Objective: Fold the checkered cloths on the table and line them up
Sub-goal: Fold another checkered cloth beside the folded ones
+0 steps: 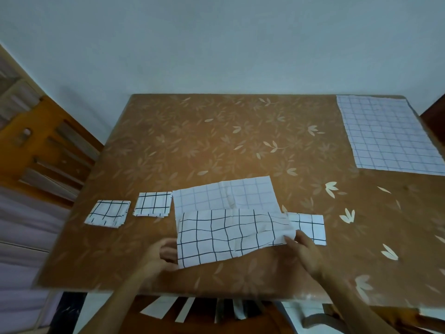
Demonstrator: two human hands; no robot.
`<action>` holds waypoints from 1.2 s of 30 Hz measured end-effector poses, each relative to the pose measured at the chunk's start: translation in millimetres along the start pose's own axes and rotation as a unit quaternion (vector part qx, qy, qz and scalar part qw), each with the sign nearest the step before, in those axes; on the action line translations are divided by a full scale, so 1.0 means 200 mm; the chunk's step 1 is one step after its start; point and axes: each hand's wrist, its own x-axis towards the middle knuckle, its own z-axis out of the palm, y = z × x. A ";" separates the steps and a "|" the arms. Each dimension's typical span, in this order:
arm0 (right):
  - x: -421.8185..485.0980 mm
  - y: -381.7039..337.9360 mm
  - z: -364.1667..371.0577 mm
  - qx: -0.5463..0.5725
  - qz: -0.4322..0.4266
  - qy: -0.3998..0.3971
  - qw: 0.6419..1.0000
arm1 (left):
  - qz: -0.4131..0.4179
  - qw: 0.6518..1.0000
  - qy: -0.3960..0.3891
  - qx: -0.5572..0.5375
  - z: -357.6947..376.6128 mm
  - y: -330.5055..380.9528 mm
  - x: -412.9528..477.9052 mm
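Observation:
A white cloth with black grid lines [226,235] lies at the table's near middle, its near half folded back over the far half. My left hand [161,255] grips its left edge and my right hand [302,248] pinches its right edge. Two small folded checkered cloths [108,213] [153,203] sit side by side to the left. A folded piece [309,226] shows to the right, partly under the held cloth. An unfolded checkered cloth [385,136] lies flat at the far right corner.
The brown table [216,145] has a leaf pattern and stands against a pale wall. A wooden chair [48,153] stands at the left. Another chair back [216,312] shows below the near edge.

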 end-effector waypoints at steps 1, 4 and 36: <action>0.00 0.00 0.00 -0.002 -0.003 0.008 1.000 | 0.005 1.000 0.004 0.024 0.01 0.00 0.00; 0.01 0.04 0.00 -0.078 -0.023 0.028 0.996 | 0.035 0.998 0.032 0.042 0.06 -0.03 0.01; -0.07 0.16 0.06 -0.088 0.046 0.032 0.994 | 0.038 0.989 0.141 -0.025 0.07 -0.17 -0.04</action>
